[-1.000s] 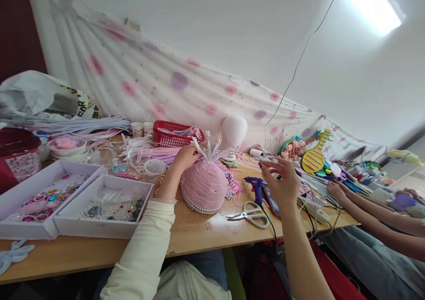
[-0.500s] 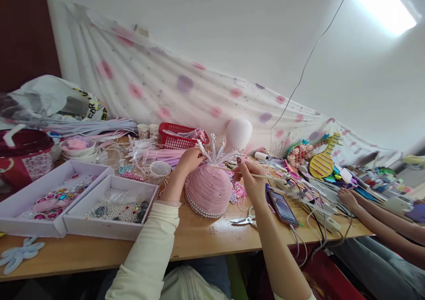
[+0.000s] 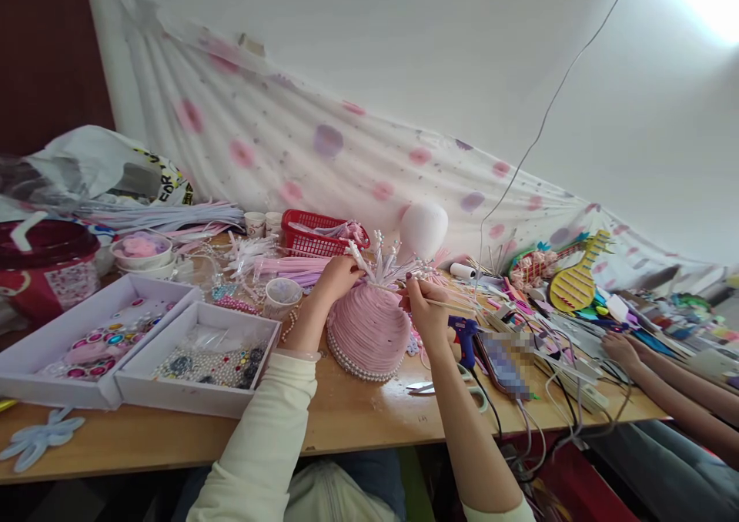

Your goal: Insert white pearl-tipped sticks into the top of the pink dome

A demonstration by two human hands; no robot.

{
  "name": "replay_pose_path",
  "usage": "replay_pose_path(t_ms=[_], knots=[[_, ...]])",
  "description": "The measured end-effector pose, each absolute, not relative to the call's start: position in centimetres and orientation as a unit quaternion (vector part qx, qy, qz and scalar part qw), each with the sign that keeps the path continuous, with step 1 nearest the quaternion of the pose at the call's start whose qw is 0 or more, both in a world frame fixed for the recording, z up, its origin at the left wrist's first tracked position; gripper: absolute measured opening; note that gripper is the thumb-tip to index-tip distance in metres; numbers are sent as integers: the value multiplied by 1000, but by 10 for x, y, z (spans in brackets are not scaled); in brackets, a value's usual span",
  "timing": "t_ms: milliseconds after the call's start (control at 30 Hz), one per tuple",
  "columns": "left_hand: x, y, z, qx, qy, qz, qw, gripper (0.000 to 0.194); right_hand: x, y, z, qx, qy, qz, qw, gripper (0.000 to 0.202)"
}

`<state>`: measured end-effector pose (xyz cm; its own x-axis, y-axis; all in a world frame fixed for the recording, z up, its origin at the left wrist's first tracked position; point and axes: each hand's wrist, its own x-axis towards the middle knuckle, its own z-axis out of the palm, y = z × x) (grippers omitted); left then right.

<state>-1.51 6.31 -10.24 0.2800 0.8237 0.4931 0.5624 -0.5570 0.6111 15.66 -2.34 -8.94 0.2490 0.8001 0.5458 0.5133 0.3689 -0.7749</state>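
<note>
A pink dome (image 3: 369,336) wrapped in fuzzy cord, with a row of pearls round its base, sits on the table between my hands. White pearl-tipped stems (image 3: 386,264) stick up from its top. My left hand (image 3: 339,277) is closed at the top left of the dome, its fingers pinching one white stem. On the other side my right hand (image 3: 427,306) grips a thin wooden stick (image 3: 456,306), whose far end lies at the base of the stems. Scissors (image 3: 421,389) lie partly hidden behind my right forearm. A blue glue gun (image 3: 463,339) is close by.
Two white box trays of gems and beads (image 3: 199,395) stand at left, near a paper cup (image 3: 282,299). Behind are a red basket (image 3: 312,232) and a white foam head (image 3: 424,229). A phone (image 3: 505,364), cables and a co-worker's hands (image 3: 623,350) are at right.
My right hand has moved left with the stick, closer to the dome's top. More of the blue glue gun shows beside it. My left hand stays at the stems. The view has shifted slightly.
</note>
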Motion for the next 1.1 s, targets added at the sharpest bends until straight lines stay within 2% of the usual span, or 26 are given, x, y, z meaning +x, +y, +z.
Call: replay_pose_path(t_ms=[200, 500, 767, 900, 1100], knots=[[-8, 57, -113, 729, 438, 488, 199, 17, 151, -24, -85, -566, -592, 118, 562, 39], [9, 47, -139, 658, 454, 577, 167, 13, 147, -29, -98, -541, -594, 74, 591, 38], [10, 45, -143, 662, 463, 570, 154, 16, 144, -25, -106, -546, -558, 46, 624, 38], [9, 45, -143, 673, 446, 581, 102, 17, 142, -23, -99, -565, -555, 34, 610, 38], [10, 44, -146, 668, 464, 579, 55, 17, 141, -21, -95, -545, -538, 5, 643, 34]])
